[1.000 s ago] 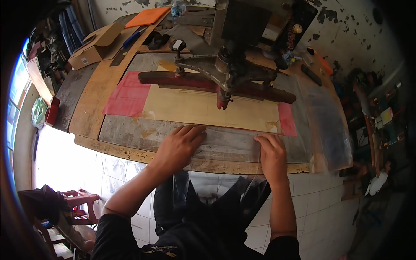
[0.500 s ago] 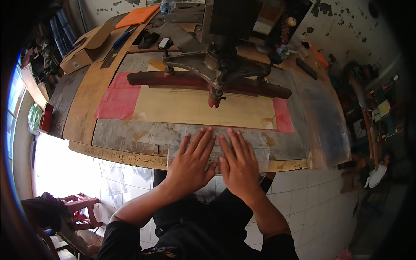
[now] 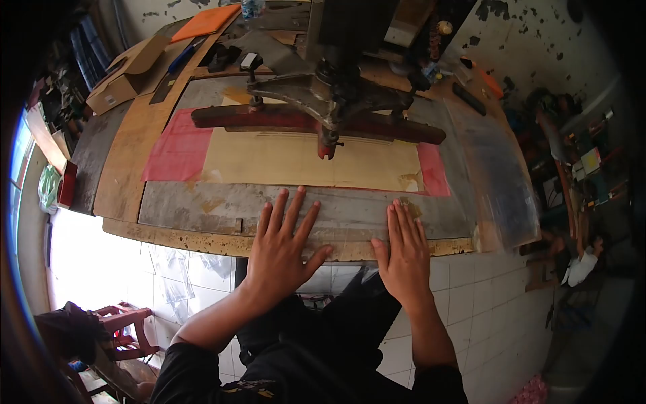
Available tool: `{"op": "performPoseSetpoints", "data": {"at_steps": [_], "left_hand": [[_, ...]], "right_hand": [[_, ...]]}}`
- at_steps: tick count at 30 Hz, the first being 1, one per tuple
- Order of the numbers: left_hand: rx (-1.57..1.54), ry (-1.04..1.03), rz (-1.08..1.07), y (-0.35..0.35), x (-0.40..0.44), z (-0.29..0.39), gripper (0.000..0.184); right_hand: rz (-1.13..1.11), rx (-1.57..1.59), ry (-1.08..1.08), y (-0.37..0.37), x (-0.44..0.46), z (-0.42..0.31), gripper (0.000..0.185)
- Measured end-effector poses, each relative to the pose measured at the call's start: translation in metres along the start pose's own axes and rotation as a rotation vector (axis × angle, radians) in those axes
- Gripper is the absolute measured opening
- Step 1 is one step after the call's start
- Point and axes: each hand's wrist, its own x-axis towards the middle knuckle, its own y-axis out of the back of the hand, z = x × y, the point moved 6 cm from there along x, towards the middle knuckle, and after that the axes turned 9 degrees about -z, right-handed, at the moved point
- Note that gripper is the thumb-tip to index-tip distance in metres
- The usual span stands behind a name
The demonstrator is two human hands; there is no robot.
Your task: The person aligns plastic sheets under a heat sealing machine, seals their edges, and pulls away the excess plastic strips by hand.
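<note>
My left hand (image 3: pixel 282 246) lies flat at the front edge of the worktable, its fingers spread. To its right, my right hand (image 3: pixel 406 252) rests palm down with fingers stretched out and close together. Under and between them is a thin clear plastic sheet (image 3: pixel 346 229), whose outline is hard to make out. Just beyond my fingertips a long tan sheet (image 3: pixel 269 161) lies on the grey board (image 3: pixel 182 209), with a red piece (image 3: pixel 176 151) at its left end and another at its right. Above it hangs a press with a long dark red bar (image 3: pixel 269 124).
An open cardboard box (image 3: pixel 131 77) and an orange folder (image 3: pixel 207 21) are at the back left. A stack of clear plastic (image 3: pixel 501 195) covers the right side. A dark red stool (image 3: pixel 124 330) stands at lower left. Another person (image 3: pixel 582 266) is at far right.
My hands have moved apart: the right one slid to the right, and the left shifted slightly left with its fingers spreading. The plastic's edges show less clearly.
</note>
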Motion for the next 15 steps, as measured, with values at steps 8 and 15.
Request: {"op": "performPoseSetpoints", "data": {"at_steps": [8, 15], "left_hand": [[0.091, -0.079, 0.097, 0.011, 0.001, -0.006, 0.070], [-0.060, -0.025, 0.153, 0.026, 0.011, -0.009, 0.068]], "right_hand": [[-0.022, 0.425, 0.094, 0.015, -0.005, 0.039, 0.058], [0.184, 0.278, 0.012, 0.009, -0.017, 0.038, 0.057]]}}
